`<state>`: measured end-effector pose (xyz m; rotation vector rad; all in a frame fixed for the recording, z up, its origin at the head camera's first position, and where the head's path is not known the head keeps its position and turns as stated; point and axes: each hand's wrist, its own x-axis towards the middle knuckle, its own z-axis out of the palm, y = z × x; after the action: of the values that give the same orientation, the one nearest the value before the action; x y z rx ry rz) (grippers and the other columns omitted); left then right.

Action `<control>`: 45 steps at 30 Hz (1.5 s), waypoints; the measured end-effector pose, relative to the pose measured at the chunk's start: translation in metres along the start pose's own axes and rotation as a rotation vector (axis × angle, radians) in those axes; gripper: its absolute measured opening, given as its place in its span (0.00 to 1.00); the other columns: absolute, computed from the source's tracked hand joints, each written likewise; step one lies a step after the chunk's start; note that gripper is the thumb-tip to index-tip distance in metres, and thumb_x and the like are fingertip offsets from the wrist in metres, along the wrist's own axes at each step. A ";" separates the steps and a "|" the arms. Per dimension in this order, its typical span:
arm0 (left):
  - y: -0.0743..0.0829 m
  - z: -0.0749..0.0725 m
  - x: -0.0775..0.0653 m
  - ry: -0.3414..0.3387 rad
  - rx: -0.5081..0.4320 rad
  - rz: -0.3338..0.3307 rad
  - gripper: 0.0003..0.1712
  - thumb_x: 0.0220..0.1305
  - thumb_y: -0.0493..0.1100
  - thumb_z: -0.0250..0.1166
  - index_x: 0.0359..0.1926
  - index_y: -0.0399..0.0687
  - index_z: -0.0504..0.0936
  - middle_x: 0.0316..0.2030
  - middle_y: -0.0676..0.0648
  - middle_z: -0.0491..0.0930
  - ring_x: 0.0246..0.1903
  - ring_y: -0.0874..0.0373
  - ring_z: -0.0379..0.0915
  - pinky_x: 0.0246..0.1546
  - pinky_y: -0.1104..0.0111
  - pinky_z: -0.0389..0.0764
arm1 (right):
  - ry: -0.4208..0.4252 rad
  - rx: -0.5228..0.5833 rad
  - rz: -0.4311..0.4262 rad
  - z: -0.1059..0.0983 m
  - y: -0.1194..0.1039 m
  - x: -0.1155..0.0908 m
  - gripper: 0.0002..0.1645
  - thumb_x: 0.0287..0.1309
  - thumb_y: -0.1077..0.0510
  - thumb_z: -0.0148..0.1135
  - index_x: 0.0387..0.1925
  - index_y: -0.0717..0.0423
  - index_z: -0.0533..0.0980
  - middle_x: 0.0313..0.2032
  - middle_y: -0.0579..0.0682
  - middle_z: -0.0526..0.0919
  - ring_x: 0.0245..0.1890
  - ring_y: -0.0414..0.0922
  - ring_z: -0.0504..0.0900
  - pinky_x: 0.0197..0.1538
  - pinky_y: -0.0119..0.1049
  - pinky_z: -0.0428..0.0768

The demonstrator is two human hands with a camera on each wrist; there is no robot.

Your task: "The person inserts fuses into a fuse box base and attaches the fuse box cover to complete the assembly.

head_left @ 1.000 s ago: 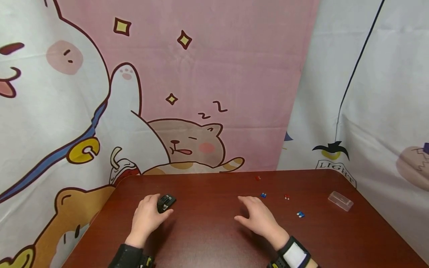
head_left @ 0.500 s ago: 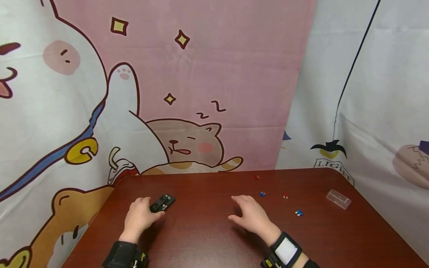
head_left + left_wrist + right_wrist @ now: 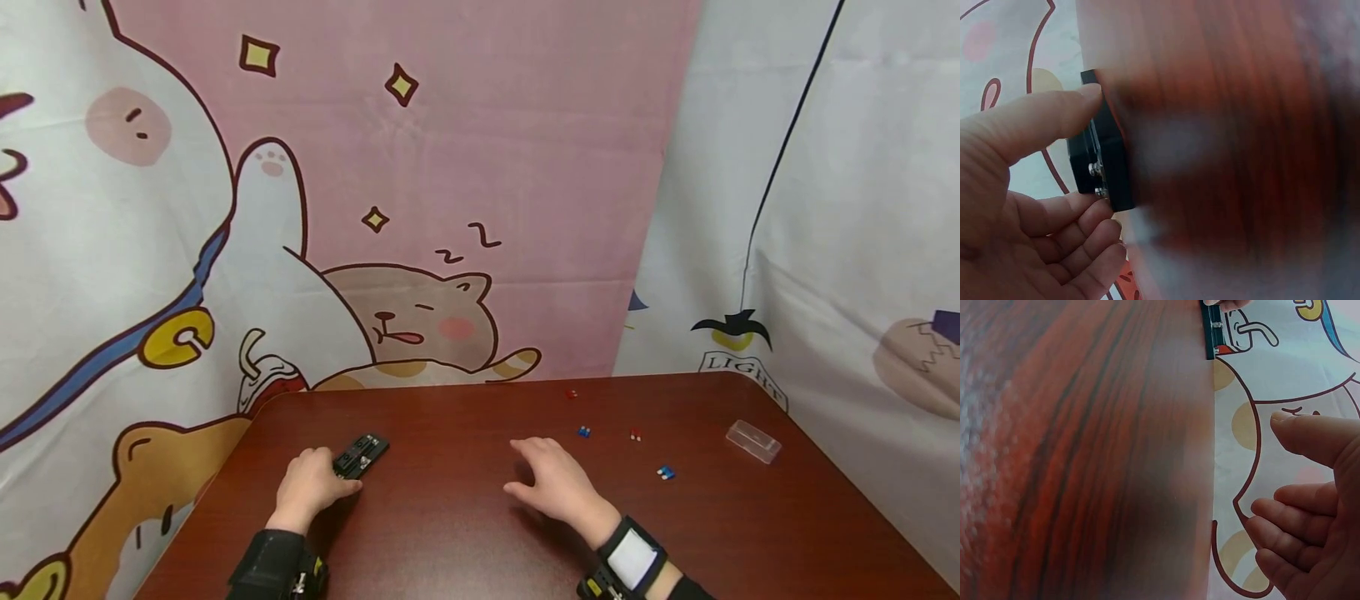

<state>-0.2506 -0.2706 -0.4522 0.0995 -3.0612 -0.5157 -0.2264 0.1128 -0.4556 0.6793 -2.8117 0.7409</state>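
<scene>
On the left part of the brown table lies a flat black block (image 3: 362,456) with small metal fittings on it. My left hand (image 3: 309,487) is at its near left side. In the left wrist view the thumb is against one end of the black block (image 3: 1104,147) and the fingertips are at the other, so I hold it between them. Two metal screws show on its side. My right hand (image 3: 555,483) hovers over the middle of the table, thumb and fingers apart, holding nothing. The right wrist view shows that hand (image 3: 1310,512) with relaxed fingers.
Right of my right hand lie small pieces: a blue one (image 3: 584,432), a blue-and-white one (image 3: 665,472), a red-and-white one (image 3: 636,435) and a red one (image 3: 572,394). A clear plastic box (image 3: 753,441) sits farther right. A printed cloth (image 3: 487,167) hangs behind the table.
The black block has gone from tilted in my left hand to flat on the table. My left hand has shifted slightly left. The right hand keeps nearly the same pose.
</scene>
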 end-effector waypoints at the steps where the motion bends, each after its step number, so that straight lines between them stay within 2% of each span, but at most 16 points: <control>1: 0.000 0.001 0.000 -0.003 0.002 0.000 0.37 0.41 0.55 0.81 0.40 0.27 0.78 0.31 0.38 0.75 0.30 0.46 0.70 0.34 0.52 0.75 | -0.004 -0.001 -0.001 0.000 0.000 0.000 0.36 0.53 0.47 0.75 0.59 0.62 0.75 0.53 0.57 0.80 0.55 0.55 0.77 0.56 0.53 0.74; 12: -0.007 0.004 0.003 -0.017 -0.019 0.010 0.30 0.43 0.50 0.80 0.37 0.28 0.80 0.28 0.41 0.77 0.27 0.50 0.72 0.30 0.56 0.74 | -0.021 -0.008 -0.038 0.006 -0.007 0.007 0.36 0.53 0.46 0.74 0.58 0.62 0.76 0.53 0.57 0.81 0.55 0.54 0.77 0.56 0.52 0.75; 22: -0.006 0.003 0.003 -0.040 -0.036 -0.022 0.26 0.43 0.49 0.77 0.34 0.32 0.80 0.26 0.45 0.76 0.26 0.52 0.69 0.27 0.60 0.71 | -0.031 -0.013 -0.069 0.015 -0.019 0.017 0.36 0.54 0.45 0.73 0.58 0.62 0.76 0.53 0.56 0.81 0.55 0.53 0.76 0.57 0.49 0.75; 30: -0.003 0.004 0.004 -0.007 -0.055 -0.011 0.27 0.42 0.52 0.75 0.35 0.34 0.79 0.27 0.46 0.77 0.26 0.52 0.70 0.27 0.60 0.71 | -0.050 -0.004 -0.068 0.019 -0.023 0.020 0.36 0.54 0.44 0.73 0.59 0.61 0.76 0.53 0.55 0.81 0.54 0.51 0.77 0.56 0.48 0.75; 36: 0.013 0.007 0.003 0.038 -0.092 0.062 0.27 0.41 0.50 0.77 0.35 0.35 0.80 0.26 0.47 0.77 0.25 0.54 0.71 0.27 0.60 0.72 | -0.064 0.019 -0.068 0.019 -0.023 0.020 0.36 0.55 0.45 0.72 0.59 0.62 0.76 0.53 0.55 0.81 0.54 0.51 0.77 0.57 0.48 0.75; 45: 0.059 0.013 -0.003 0.087 -0.152 0.217 0.26 0.38 0.47 0.79 0.37 0.36 0.82 0.28 0.48 0.77 0.26 0.57 0.69 0.30 0.61 0.74 | -0.065 0.039 -0.050 0.015 -0.021 0.021 0.36 0.56 0.46 0.72 0.60 0.62 0.75 0.54 0.55 0.80 0.56 0.52 0.76 0.58 0.49 0.74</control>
<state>-0.2519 -0.2102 -0.4455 -0.2067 -2.8876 -0.7045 -0.2356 0.0810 -0.4537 0.7911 -2.8331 0.7801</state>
